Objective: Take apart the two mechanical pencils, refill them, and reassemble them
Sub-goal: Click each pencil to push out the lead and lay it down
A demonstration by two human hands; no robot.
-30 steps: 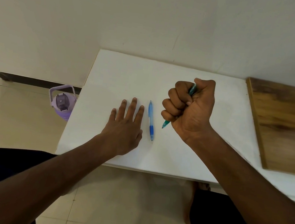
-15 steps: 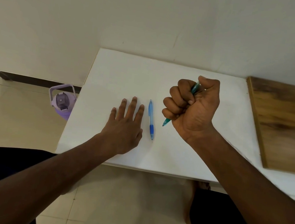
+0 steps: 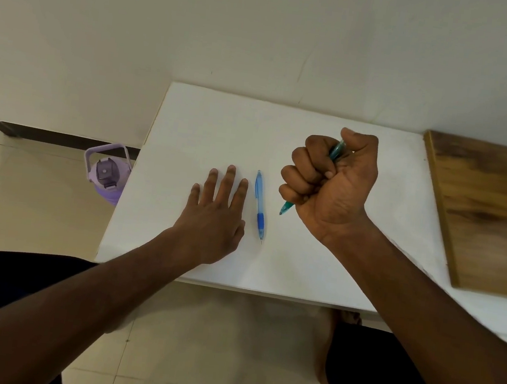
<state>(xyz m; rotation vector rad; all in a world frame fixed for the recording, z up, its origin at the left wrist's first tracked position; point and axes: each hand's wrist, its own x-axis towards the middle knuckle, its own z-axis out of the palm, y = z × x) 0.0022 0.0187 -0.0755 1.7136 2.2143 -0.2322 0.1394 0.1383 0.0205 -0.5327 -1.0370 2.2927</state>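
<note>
I sit in a plain home room: white table against a bare wall, tiled floor, purple water bottle at nine o'clock.

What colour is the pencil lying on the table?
Blue pencil, with a darker blue grip; head view.

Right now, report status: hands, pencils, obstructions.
Right hand fisted around teal pencil, tip down. Left hand flat on white table, empty. Blue pencil lying intact between hands. Nothing blocking.
</note>
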